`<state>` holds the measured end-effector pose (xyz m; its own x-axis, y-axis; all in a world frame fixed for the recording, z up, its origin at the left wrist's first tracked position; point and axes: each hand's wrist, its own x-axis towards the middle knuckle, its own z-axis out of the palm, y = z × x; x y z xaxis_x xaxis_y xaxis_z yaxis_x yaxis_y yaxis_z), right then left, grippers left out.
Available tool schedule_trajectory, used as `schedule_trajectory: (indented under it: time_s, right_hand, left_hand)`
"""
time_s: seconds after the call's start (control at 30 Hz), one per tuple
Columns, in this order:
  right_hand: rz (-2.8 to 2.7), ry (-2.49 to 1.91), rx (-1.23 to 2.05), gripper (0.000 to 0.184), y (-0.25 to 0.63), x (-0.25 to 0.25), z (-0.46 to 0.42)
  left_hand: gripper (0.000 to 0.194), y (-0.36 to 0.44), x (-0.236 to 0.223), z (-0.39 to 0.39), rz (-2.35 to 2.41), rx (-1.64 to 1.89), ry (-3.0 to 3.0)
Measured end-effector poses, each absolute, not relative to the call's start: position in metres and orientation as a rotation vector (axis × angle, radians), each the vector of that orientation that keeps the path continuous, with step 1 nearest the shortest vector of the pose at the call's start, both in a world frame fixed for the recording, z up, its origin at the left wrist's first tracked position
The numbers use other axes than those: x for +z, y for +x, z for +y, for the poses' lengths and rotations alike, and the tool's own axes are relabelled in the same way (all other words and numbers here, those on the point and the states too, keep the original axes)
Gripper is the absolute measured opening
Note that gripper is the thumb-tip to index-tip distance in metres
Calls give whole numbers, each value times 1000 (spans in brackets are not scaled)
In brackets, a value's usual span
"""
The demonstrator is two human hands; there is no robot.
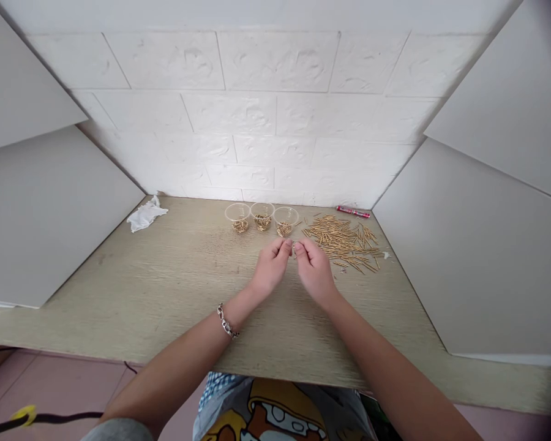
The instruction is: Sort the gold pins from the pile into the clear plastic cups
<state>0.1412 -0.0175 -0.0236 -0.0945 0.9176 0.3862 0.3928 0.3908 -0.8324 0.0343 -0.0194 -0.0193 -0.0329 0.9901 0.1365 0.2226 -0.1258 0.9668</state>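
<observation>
Bench carries all. Pile of gold pins spread loose at right: plenty left, I judge. My left hand and right hand meet mid-bench, tips close, both grips pinched. Three clear cups just beyond, each part-filled: some done, it seems. White tissue far left; red tube behind pile; pale scrap by its right edge. Smallest: tiny piece clamped between grips, mostly hidden by my fingers.

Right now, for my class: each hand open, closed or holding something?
Left hand: closed, pinching a tiny piece too small to identify.
Right hand: closed, pinching there too; hold unclear.
</observation>
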Motion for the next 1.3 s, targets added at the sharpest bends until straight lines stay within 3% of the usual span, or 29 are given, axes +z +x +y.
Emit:
schedule_trajectory:
  time_s: [0.13, 0.3, 0.5, 0.73, 1.3]
  right_hand:
    - [-1770, -1102, 434, 25, 142, -25, -18]
    - [-1806, -1062, 387, 24, 144, -25, -17]
    - [-1634, -1090, 794, 28, 141, -26, -17]
    - [-1267, -823, 1372, 34, 140, -31, -12]
    - [-1370, -992, 1211, 34, 140, -25, -14]
  left_hand:
    - [32, 34, -25, -17, 1286, 1227, 1388]
    - [31, 35, -26, -16, 1197, 1238, 1292]
    - [33, 38, -19, -20, 1052, 1259, 1047]
    - [32, 34, -13, -21, 727, 1083, 754]
    - [34, 39, -15, -22, 790, 1122, 844]
